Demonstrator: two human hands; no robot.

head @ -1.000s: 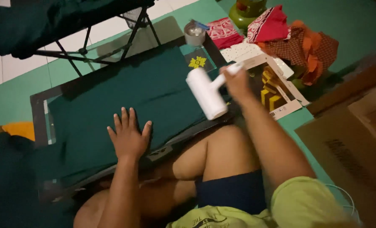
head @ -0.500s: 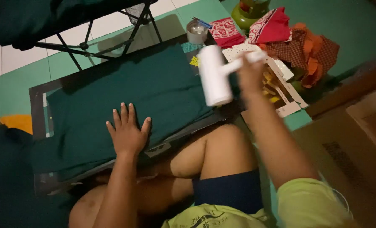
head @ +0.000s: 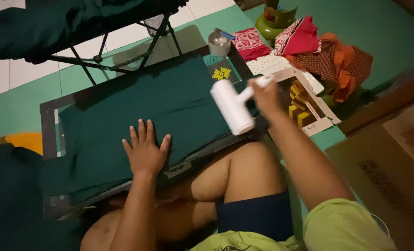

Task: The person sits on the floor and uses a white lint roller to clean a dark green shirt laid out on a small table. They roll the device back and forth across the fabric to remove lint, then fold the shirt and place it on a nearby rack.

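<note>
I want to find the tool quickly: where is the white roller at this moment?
In the head view, the white roller is right of centre, held by the right hand above the right end of the dark green cloth, near the yellow print.

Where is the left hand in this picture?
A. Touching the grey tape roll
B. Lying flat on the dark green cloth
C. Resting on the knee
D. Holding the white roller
B: the left hand lies flat, fingers spread, on the dark green cloth, while the right hand holds the white roller.

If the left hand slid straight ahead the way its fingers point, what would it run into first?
The left hand lies flat on the dark green cloth, fingers pointing away from the person. It would likely cross only cloth, then meet the frame's far edge; depth is uncertain.
</note>
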